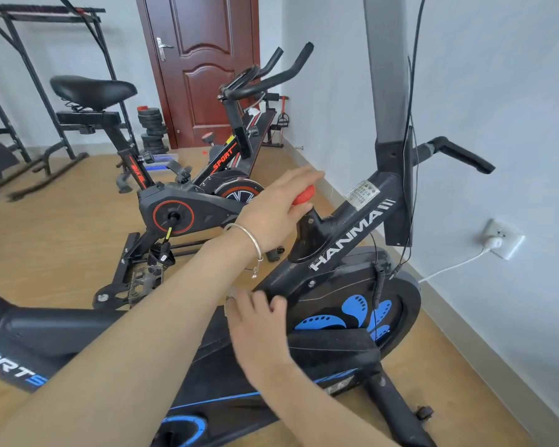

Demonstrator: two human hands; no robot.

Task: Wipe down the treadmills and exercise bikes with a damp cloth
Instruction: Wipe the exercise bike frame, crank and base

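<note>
The black and blue HANMA exercise bike [349,227] stands right in front of me by the wall. My left hand [278,208], with a silver bracelet on the wrist, grips the bike's red knob [304,195] on top of the sloping frame tube. Lower down, my right hand [259,327] is blurred and lies against the bottom end of that tube, above the blue-patterned flywheel cover [352,311]. A small pale scrap [230,301] shows at its fingertips; I cannot tell whether it is the cloth. A second bike, black and red [188,201], stands behind.
A plug and white cable sit in a wall socket [501,240] to the right. Black cables hang down the grey post [388,69]. A metal rack [29,91], stacked weight plates [154,127] and a brown door [204,59] are at the back. The floor is wood.
</note>
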